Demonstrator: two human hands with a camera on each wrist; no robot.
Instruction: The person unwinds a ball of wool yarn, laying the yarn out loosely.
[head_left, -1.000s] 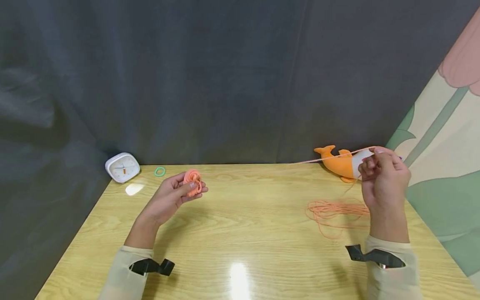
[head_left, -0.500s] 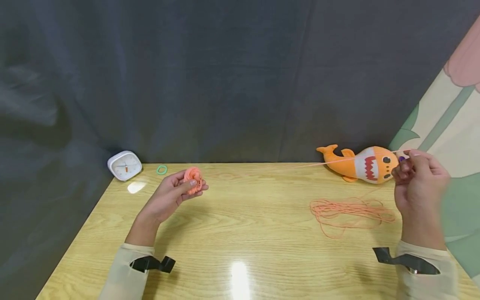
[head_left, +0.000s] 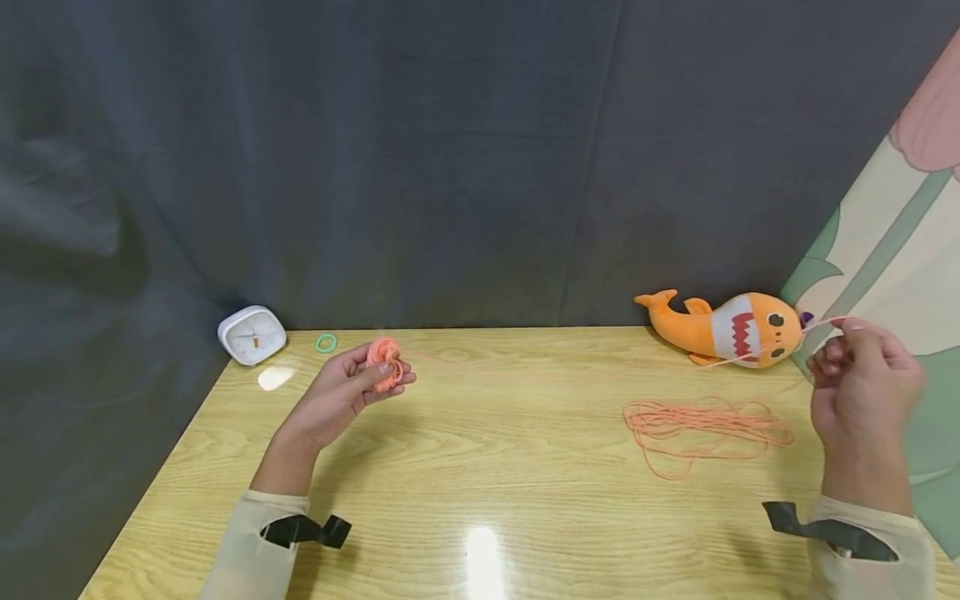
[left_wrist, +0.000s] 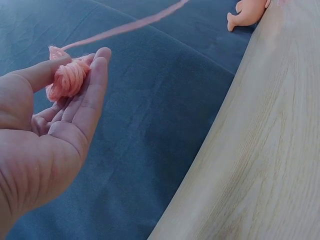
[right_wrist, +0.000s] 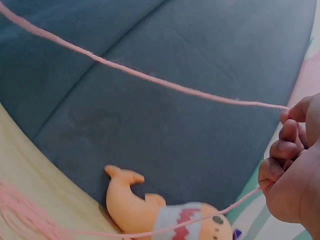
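A small coral ball of yarn is pinched between the thumb and fingers of my left hand, raised over the left part of the table. In the left wrist view, the wound yarn sits against the fingers and a strand runs off to the upper right. Far to the right, my right hand grips that strand, thumb against curled fingers. Below the right fist the strand hangs down toward a loose heap of coral yarn lying on the table.
An orange plush shark lies at the back right, behind the heap. A white clock and a green ring are at the back left. Dark cloth hangs behind the wooden table.
My right hand has moved right, drawing the strand past the shark, whose face now shows. The strand now sags lower across the shark. My left hand has stayed nearly still with the ball.
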